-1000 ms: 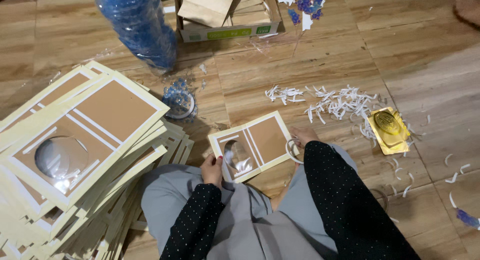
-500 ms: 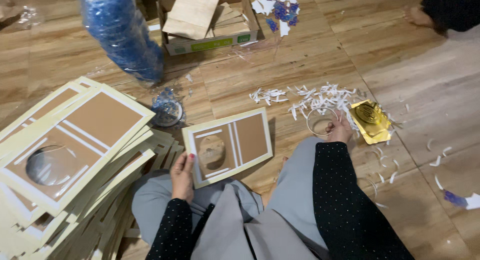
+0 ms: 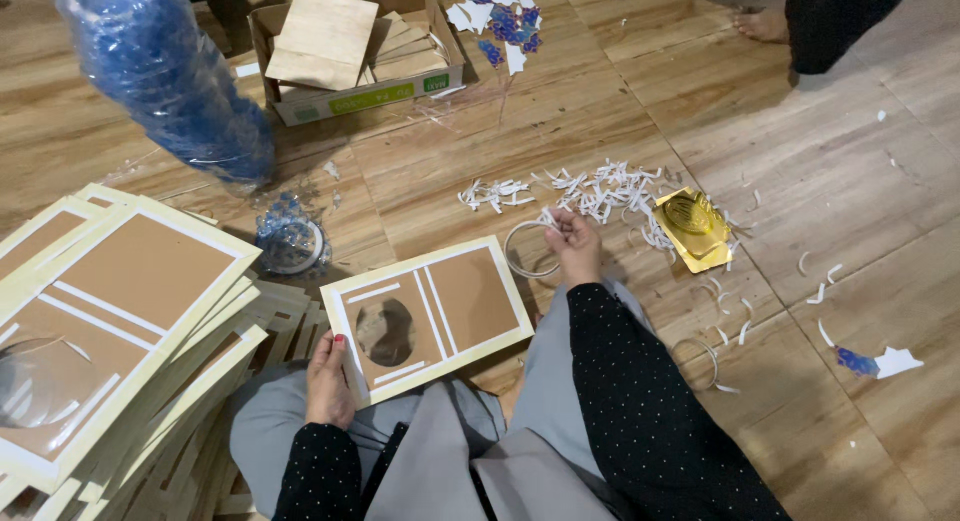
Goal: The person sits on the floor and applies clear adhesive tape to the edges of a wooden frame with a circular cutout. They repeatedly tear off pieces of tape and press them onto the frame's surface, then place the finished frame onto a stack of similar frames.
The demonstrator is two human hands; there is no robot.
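My left hand (image 3: 330, 381) grips the left edge of a cream-bordered brown card (image 3: 428, 314) with an oval window and white strips, resting on my lap. My right hand (image 3: 572, 246) is out over the wooden floor, pinching a white strip at the rim of a clear tape ring (image 3: 522, 253) just past the card's far right corner. A heap of white paper strips (image 3: 600, 193) lies right beyond that hand, and a gold foil piece (image 3: 696, 228) sits to its right.
A tall stack of the same cards (image 3: 110, 321) fills the left. A plastic-wrapped blue roll (image 3: 170, 81) and a small blue-wrapped ring (image 3: 290, 241) lie behind it. An open cardboard box (image 3: 350, 56) stands far off. Another person's foot (image 3: 765, 23) is top right. A second tape ring (image 3: 695, 361) lies right.
My right hand has shifted left from beside the gold piece to the tape ring and holds a white strip. The card on my lap has stayed in my left hand.
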